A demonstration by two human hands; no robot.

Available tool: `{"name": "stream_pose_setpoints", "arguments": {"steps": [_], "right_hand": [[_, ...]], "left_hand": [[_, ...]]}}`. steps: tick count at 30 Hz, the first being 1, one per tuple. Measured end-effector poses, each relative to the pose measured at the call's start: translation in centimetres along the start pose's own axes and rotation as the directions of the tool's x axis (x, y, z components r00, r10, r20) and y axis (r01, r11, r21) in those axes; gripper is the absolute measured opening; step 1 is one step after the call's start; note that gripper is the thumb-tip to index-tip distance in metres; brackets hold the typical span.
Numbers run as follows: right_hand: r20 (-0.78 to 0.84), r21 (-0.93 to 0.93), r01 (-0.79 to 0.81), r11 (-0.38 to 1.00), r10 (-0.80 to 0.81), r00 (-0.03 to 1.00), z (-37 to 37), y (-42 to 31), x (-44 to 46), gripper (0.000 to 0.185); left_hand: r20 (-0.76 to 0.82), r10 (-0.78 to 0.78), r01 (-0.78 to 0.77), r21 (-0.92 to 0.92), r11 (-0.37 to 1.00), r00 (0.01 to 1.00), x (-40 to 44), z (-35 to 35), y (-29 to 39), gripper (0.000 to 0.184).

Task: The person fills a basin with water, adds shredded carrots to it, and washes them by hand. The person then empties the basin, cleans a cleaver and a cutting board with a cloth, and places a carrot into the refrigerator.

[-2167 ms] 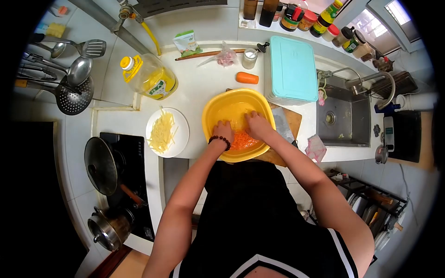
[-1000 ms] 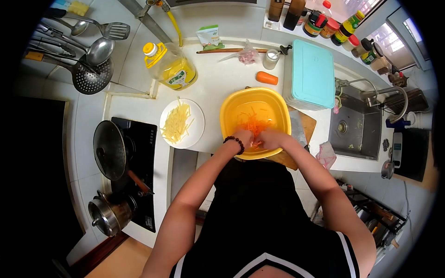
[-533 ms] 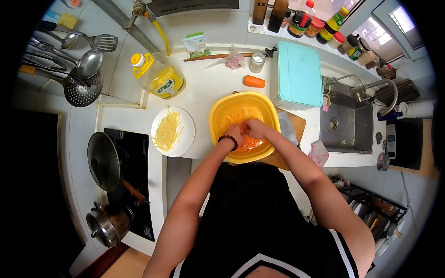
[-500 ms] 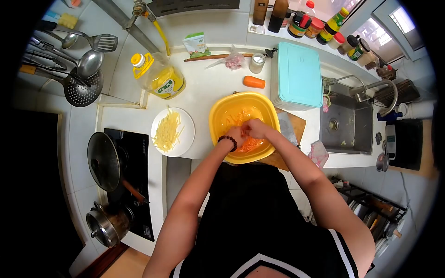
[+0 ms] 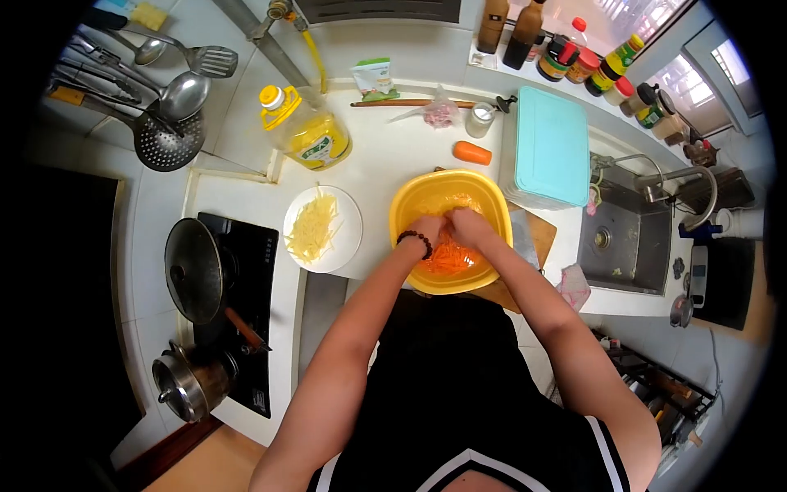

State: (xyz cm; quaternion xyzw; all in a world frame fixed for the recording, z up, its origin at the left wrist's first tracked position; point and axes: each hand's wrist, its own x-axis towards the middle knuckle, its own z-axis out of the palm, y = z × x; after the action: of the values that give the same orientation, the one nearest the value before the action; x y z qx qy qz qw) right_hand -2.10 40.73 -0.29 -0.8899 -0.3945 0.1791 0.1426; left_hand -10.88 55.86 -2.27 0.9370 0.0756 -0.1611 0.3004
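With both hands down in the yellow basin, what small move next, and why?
Probably draw the left hand and right hand toward the near side of the yellow basin to gather orange shreds: a dense patch lies there, with the hands just beyond.

2 hands (image 5: 470,227), 1 yel. bowl (image 5: 398,211), 1 sink (image 5: 641,246)

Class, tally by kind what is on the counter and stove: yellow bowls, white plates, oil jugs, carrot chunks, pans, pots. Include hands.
Yellow bowl: 1
White plate: 1
Oil jug: 1
Carrot chunk: 1
Pan: 1
Pot: 1
Hands: 2 (left hand, right hand)
Total: 8
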Motion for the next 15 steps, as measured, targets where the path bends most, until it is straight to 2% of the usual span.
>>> {"name": "stream_pose_setpoints", "arguments": {"steps": [1,3,4,5,6,8,9,11,12,14,15], "right_hand": [[0.131,0.061,0.042,0.997,-0.049,0.99,-0.7,-0.2,0.1,0.018],[0.094,0.078,-0.006,0.997,-0.001,0.996,-2.2,-1.0,0.0,0.017],[0.053,0.092,-0.055,0.994,0.051,0.997,-2.6,-1.2,0.1,0.016],[0.056,0.095,-0.05,0.994,0.045,0.997,-2.3,-1.1,0.4,0.016],[0.048,0.042,-0.032,0.999,0.03,0.998,-1.7,-0.7,0.4,0.016],[0.037,-0.016,-0.009,1.0,0.009,0.999,-0.8,0.2,0.8,0.016],[0.003,-0.032,-0.066,0.997,0.066,0.998,-0.7,0.3,0.8,0.017],[-0.031,-0.047,-0.12,0.992,0.118,0.992,-0.4,0.8,0.7,0.017],[-0.051,-0.058,-0.077,0.995,0.074,0.996,-0.6,0.6,0.5,0.018],[-0.072,-0.066,-0.038,0.997,0.033,0.997,-0.9,0.3,0.5,0.018],[-0.018,-0.016,-0.046,0.999,0.046,0.999,-1.8,-0.4,0.5,0.019]], "left_hand": [[-0.013,-0.003,0.003,-0.029,1.0,1.0,-0.3,-0.6,0.7,0.021],[-0.021,-0.013,0.012,-0.06,0.998,1.0,-0.8,-1.3,1.7,0.02],[-0.047,-0.082,0.078,-0.08,0.994,0.996,-0.6,-1.7,1.8,0.02],[-0.069,-0.151,0.143,-0.102,0.984,0.986,-0.7,-2.0,1.8,0.02],[-0.068,-0.156,0.149,-0.102,0.984,0.985,-0.8,-1.6,1.4,0.02],[-0.393,0.077,-0.033,0.117,0.993,0.916,-0.7,-1.0,0.6,0.021],[-0.397,0.076,-0.032,0.117,0.993,0.915,-0.7,-1.3,0.7,0.021],[-0.126,-0.1,0.099,-0.015,0.995,0.987,-0.7,-1.8,0.9,0.029],[-0.127,-0.102,0.101,-0.015,0.995,0.987,-0.9,-1.4,1.2,0.029],[-0.379,-0.067,0.099,0.066,0.993,0.923,-1.3,-0.5,2.1,0.035],[-0.376,-0.063,0.095,0.068,0.993,0.925,-1.3,-0.4,2.1,0.035]]}}
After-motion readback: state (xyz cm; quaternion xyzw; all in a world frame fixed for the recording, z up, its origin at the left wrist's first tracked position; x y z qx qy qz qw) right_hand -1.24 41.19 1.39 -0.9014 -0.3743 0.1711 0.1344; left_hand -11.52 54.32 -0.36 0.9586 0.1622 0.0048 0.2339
